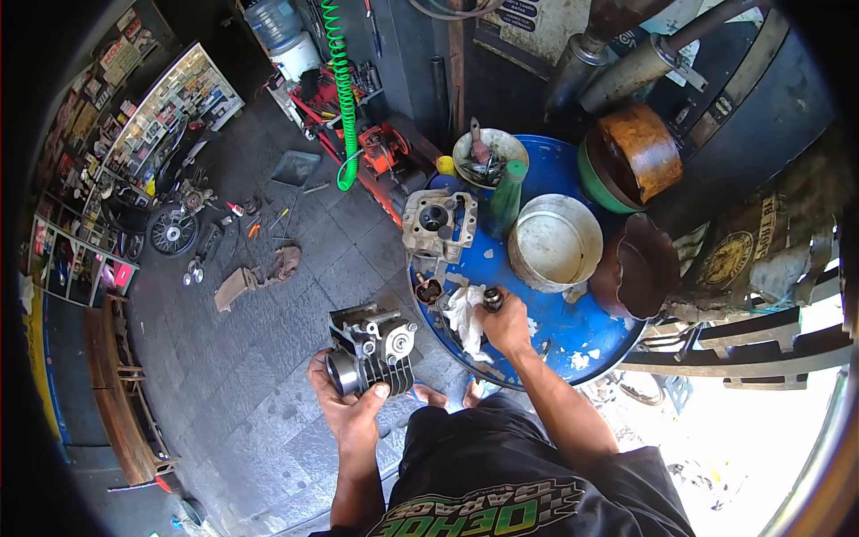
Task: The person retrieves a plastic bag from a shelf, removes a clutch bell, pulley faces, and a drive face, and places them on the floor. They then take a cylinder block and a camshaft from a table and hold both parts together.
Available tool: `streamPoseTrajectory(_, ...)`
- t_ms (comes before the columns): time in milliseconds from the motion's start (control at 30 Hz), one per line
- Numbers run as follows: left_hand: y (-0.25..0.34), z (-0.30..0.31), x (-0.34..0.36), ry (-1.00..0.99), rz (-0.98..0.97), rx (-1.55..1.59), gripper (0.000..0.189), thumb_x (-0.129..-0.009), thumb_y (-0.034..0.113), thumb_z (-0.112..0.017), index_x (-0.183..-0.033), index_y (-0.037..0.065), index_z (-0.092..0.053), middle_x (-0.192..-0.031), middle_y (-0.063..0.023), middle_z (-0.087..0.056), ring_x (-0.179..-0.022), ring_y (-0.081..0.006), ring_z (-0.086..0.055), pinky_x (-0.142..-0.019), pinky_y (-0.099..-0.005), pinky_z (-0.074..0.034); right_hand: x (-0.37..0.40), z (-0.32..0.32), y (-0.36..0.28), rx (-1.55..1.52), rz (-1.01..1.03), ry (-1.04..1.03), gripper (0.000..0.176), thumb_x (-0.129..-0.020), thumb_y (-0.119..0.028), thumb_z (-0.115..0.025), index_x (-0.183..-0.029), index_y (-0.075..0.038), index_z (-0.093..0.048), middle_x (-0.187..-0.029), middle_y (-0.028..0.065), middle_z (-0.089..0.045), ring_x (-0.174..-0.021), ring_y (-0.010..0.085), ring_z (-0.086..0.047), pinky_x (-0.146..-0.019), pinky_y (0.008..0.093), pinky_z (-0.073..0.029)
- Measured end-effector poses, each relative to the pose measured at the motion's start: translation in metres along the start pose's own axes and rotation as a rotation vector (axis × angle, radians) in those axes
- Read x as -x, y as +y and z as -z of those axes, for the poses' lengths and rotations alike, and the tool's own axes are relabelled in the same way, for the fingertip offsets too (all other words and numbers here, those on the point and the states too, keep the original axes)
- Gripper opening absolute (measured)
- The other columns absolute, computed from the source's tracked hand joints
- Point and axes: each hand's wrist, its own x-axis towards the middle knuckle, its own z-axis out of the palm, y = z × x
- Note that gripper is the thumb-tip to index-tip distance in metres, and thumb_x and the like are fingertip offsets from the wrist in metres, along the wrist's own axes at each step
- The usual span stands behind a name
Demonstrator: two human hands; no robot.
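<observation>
My left hand (346,400) grips a finned engine cylinder (385,353) from below, holding it out over the floor to the left of the drum. Its bare sleeve end points toward my palm. Over the blue drum top (474,261), my right hand (506,324) is closed around a small dark metal cylindrical part (492,299). A crumpled white rag (465,315) lies right beside those fingers. Just left of the rag rests a piston (428,291). A cylinder head (439,222) sits at the drum's left edge, farther from me.
On the drum stand a round whitish pan (556,242), a green bottle (507,199) and a bowl of tools (490,159). Brown and green basins (634,266) crowd its right side. A green coiled hose (338,89) hangs beyond. Tools and a motorcycle wheel (173,230) are at left.
</observation>
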Motion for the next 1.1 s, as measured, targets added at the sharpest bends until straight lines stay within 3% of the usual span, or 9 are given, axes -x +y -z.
streamPoseTrajectory(100,-0.003,-0.003,0.0,-0.005,0.008,-0.023,0.084,-0.063,0.003,-0.082,-0.133,0.004,-0.036,-0.118,-0.0068,-0.049,-0.108,-0.0168,-0.054,-0.094,-0.0323,-0.048,0.007,0.026,0.001,-0.304,-0.091,-0.055,0.018,-0.082,-0.013,-0.072,-0.084,0.001,-0.06,-0.067,0.0076,-0.06,-0.061,0.0198,-0.058,-0.06,0.0349,-0.048)
streamPoseTrajectory(133,-0.005,-0.003,0.001,-0.004,0.011,-0.023,0.084,-0.063,0.003,-0.082,-0.133,0.004,-0.036,-0.118,-0.0068,-0.049,-0.108,-0.0168,-0.054,-0.094,-0.0323,-0.048,0.015,0.041,-0.006,-0.397,-0.08,-0.053,0.019,-0.084,-0.011,-0.072,-0.078,-0.003,-0.055,-0.066,-0.0001,-0.053,-0.061,0.0088,-0.047,-0.055,0.0289,-0.041)
streamPoseTrajectory(167,-0.007,-0.002,0.001,-0.012,0.01,-0.021,0.085,-0.062,0.004,-0.083,-0.133,0.005,-0.037,-0.118,-0.0068,-0.049,-0.108,-0.0172,-0.054,-0.094,-0.0328,-0.048,0.024,0.059,-0.016,-0.489,-0.132,-0.07,0.018,-0.083,-0.009,-0.072,-0.079,-0.004,-0.055,-0.067,-0.0016,-0.054,-0.061,0.0078,-0.047,-0.055,0.0276,-0.041)
streamPoseTrajectory(367,-0.02,-0.011,0.002,-0.081,0.002,-0.019,0.087,-0.066,0.005,-0.077,-0.142,0.001,-0.034,-0.121,-0.0082,-0.054,-0.111,-0.021,-0.057,-0.099,-0.035,-0.046,0.079,0.156,0.004,-0.242,-0.216,0.013,0.018,-0.081,-0.013,-0.075,-0.082,-0.005,-0.059,-0.068,-0.0011,-0.055,-0.061,0.0093,-0.049,-0.058,0.0289,-0.043)
streamPoseTrajectory(567,-0.026,-0.033,-0.006,-0.286,-0.02,-0.116,0.079,-0.074,0.019,-0.073,-0.139,-0.004,-0.034,-0.121,-0.0117,-0.053,-0.107,-0.0207,-0.056,-0.095,-0.0332,-0.045,0.167,0.248,0.105,-0.297,-0.567,-0.173,0.019,-0.073,-0.007,-0.078,-0.073,-0.005,-0.059,-0.066,0.0033,-0.06,-0.053,0.0134,-0.056,-0.048,0.0282,-0.045)
streamPoseTrajectory(700,-0.025,-0.054,-0.008,-0.318,0.005,-0.149,0.081,-0.074,0.022,-0.074,-0.138,-0.006,-0.033,-0.119,-0.0133,-0.053,-0.106,-0.0203,-0.056,-0.09,-0.0321,-0.047,0.199,0.296,0.175,-0.232,-0.818,0.138,0.02,-0.074,-0.003,-0.075,-0.068,-0.003,-0.056,-0.059,0.0028,-0.054,-0.047,0.0141,-0.054,-0.042,0.0294,-0.041)
streamPoseTrajectory(867,-0.022,-0.071,-0.007,-0.33,0.023,-0.183,0.081,-0.073,0.02,-0.075,-0.138,-0.005,-0.034,-0.116,-0.012,-0.054,-0.106,-0.02,-0.057,-0.091,-0.032,-0.049,0.168,0.355,0.249,-0.318,-0.84,0.469,0.016,-0.074,0.002,-0.071,-0.078,-0.003,-0.057,-0.062,0.0025,-0.052,-0.045,0.0116,-0.049,-0.039,0.0276,-0.038)
streamPoseTrajectory(900,-0.021,-0.075,-0.005,-0.318,0.043,-0.164,0.081,-0.07,0.019,-0.077,-0.136,-0.004,-0.035,-0.116,-0.0119,-0.052,-0.106,-0.0201,-0.057,-0.091,-0.0325,-0.049,0.155,0.372,0.275,-0.241,-0.765,0.431,0.018,-0.082,-0.015,-0.073,-0.076,-0.004,-0.06,-0.06,0.0032,-0.054,-0.048,0.0121,-0.052,-0.041,0.0273,-0.041)
streamPoseTrajectory(1100,-0.004,-0.092,0.009,-0.219,0.085,-0.219,0.084,-0.064,0.017,-0.083,-0.132,0.001,-0.035,-0.116,-0.0113,-0.05,-0.108,-0.0198,-0.056,-0.092,-0.0339,-0.051,0.101,0.475,0.326,-0.111,-0.661,0.405,0.019,-0.085,-0.018,-0.071,-0.088,-0.003,-0.06,-0.072,0.0056,-0.057,-0.057,0.0156,-0.055,-0.051,0.0317,-0.044)
